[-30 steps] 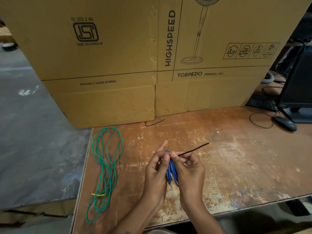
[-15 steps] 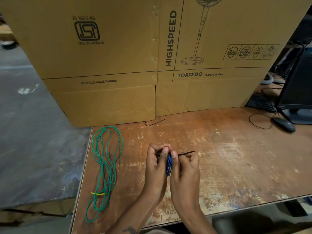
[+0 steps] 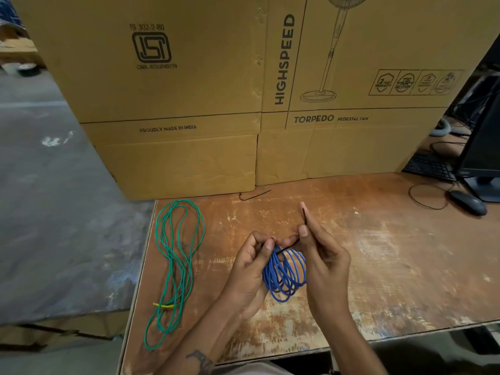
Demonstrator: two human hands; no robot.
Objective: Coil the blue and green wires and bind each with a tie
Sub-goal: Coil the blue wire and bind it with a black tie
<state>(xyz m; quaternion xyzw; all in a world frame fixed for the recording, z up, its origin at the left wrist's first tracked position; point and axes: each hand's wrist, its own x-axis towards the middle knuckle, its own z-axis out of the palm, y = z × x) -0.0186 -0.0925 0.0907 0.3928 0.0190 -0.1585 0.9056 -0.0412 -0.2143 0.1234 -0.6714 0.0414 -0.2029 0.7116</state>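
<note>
Half a second on, our hands have drawn apart over the wooden table (image 3: 392, 266); the blue wire (image 3: 284, 272), then almost hidden between them, now fans open as one coil of many loops between our palms, at the near centre of the table; our left hand (image 3: 251, 269) pinches the coil's top with one end of the black tie (image 3: 290, 243); our right hand (image 3: 322, 255) pinches the tie's other end, now pointing up and away where it lay level before; one green wire (image 3: 176, 261), bound by one yellow tie (image 3: 163, 306), lies unmoved along the left edge; a second black tie (image 3: 254, 195) rests far back beside two cardboard boxes (image 3: 189, 104); one mouse (image 3: 468, 203) sits far right.
</note>
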